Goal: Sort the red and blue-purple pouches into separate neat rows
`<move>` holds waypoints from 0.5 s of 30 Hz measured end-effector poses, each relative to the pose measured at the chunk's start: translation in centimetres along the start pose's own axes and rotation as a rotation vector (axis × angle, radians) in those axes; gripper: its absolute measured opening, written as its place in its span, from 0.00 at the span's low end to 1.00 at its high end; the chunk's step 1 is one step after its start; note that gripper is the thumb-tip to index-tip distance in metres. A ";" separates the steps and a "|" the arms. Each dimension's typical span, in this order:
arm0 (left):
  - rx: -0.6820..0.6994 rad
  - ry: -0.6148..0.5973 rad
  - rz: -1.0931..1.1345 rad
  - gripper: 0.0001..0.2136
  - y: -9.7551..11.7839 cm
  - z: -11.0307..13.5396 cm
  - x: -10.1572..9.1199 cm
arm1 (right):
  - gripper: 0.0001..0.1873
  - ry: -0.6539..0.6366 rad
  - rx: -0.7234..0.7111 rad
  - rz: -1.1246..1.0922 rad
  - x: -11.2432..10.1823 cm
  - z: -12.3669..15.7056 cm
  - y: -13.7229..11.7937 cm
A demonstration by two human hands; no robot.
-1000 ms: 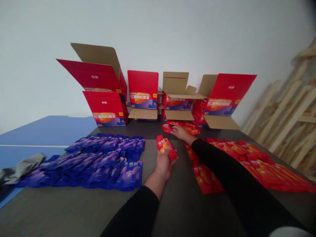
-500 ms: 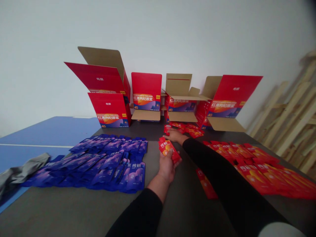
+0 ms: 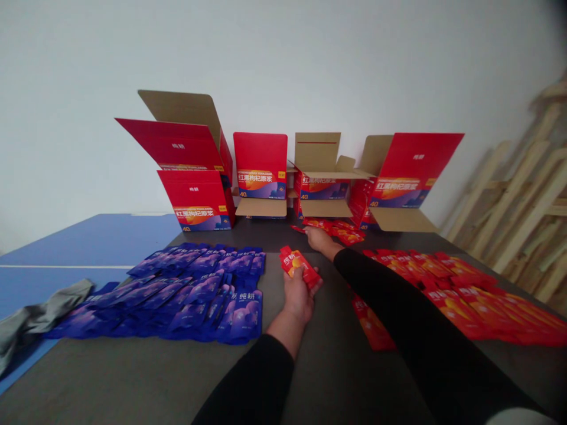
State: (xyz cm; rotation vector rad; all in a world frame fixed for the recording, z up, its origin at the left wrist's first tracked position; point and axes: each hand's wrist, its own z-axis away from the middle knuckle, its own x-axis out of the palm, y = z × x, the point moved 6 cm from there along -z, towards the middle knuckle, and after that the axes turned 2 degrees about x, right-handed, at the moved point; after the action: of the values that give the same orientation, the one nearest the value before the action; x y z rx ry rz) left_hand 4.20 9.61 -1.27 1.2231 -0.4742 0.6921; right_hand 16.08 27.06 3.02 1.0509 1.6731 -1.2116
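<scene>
My left hand is closed around red pouches with white lettering, thumb on top, just above the middle of the dark table. How many it holds I cannot tell. Farther forward, my right hand pinches another red pouch, seen nearly edge-on and poking out to the left of the fingers. Right beside that hand lies a loose heap of red pouches in front of the boxes. One more red pouch lies partly under my right forearm.
Rows of blue pouches cover the left side, and overlapping red pouches the right. Open cartons with raised flaps stand along the wall. A grey cloth lies at far left; wooden slats lean at right.
The pouch at my right hand has tipped from showing its face to nearly edge-on. My left hand has shifted slightly left with its pouches.
</scene>
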 end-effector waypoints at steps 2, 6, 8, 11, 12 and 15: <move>0.003 -0.015 -0.024 0.13 0.1 0.0 0.1 | 0.21 0.084 0.019 -0.017 -2.6 0.8 0.4; 0.010 -0.047 -0.050 0.17 0.2 -0.1 0.3 | 0.19 0.315 0.030 -0.131 -9.1 3.1 1.5; 0.005 -0.063 -0.061 0.19 0.1 -0.1 0.4 | 0.19 0.392 0.018 -0.211 -11.8 4.5 2.0; -0.012 -0.119 -0.093 0.22 0.0 0.0 0.7 | 0.18 0.388 -0.004 -0.338 -13.8 6.6 2.4; -0.022 -0.149 -0.106 0.23 -0.1 0.1 1.0 | 0.17 0.354 -0.020 -0.367 -13.8 7.4 2.4; -0.075 -0.241 -0.147 0.22 -0.4 0.7 1.7 | 0.12 0.225 -0.075 -0.396 -12.8 9.7 1.7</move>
State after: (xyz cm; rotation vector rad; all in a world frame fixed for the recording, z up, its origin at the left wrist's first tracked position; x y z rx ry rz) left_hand 5.67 9.29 -0.21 1.2630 -0.5979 0.4003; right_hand 23.22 15.84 12.28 0.8576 2.1592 -1.2989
